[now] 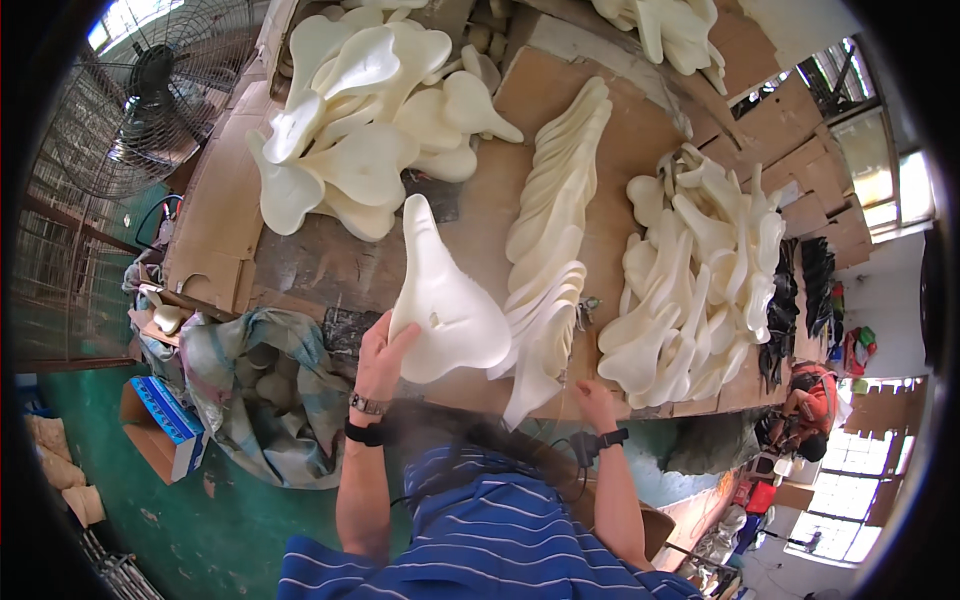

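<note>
My left hand [380, 358] grips a cream foam bicycle saddle pad [445, 305] by its left edge, with the narrow nose pointing away from me. A small slit or mark shows near the middle of the pad. To the right of it, a long row of overlapping saddle pads [550, 210] runs from the table's near edge to the back. My right hand [597, 405] is at the near edge, just right of that row. Its fingers are curled, and what they hold, if anything, is too small to make out. A small metal piece [588, 308] lies beside the row.
Loose saddle pads are heaped at the back left [350, 130] and on the right [700, 280] of the cardboard-covered table [480, 230]. A large fan [150, 110] stands at far left. Below the table are an open sack [260, 400] and a blue box [165, 425]. Another person [805, 410] sits far right.
</note>
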Action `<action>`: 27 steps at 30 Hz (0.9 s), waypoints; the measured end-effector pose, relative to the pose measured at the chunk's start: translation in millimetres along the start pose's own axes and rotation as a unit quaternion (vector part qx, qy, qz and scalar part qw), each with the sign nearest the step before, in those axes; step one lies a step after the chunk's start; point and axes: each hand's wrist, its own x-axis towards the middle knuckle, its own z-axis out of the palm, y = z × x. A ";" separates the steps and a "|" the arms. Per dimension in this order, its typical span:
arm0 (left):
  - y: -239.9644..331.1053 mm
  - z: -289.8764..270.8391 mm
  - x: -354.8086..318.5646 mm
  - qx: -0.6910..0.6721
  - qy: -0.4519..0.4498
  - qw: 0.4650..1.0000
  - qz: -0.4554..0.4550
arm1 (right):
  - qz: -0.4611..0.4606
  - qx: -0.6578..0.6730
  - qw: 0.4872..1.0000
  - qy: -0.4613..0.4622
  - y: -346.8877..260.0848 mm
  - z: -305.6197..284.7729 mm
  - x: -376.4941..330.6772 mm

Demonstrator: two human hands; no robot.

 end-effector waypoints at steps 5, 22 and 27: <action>-2.0 18.0 -23.3 0.052 -0.034 0.998 0.006 | 0.024 0.003 1.000 -0.004 6.4 11.7 7.8; -67.2 79.0 -114.4 0.055 -0.056 0.991 -0.106 | -0.059 -0.002 0.994 0.097 25.2 64.9 71.0; -143.5 105.0 -80.5 0.334 -0.229 0.912 0.064 | -0.008 0.063 0.996 0.064 19.6 58.3 85.9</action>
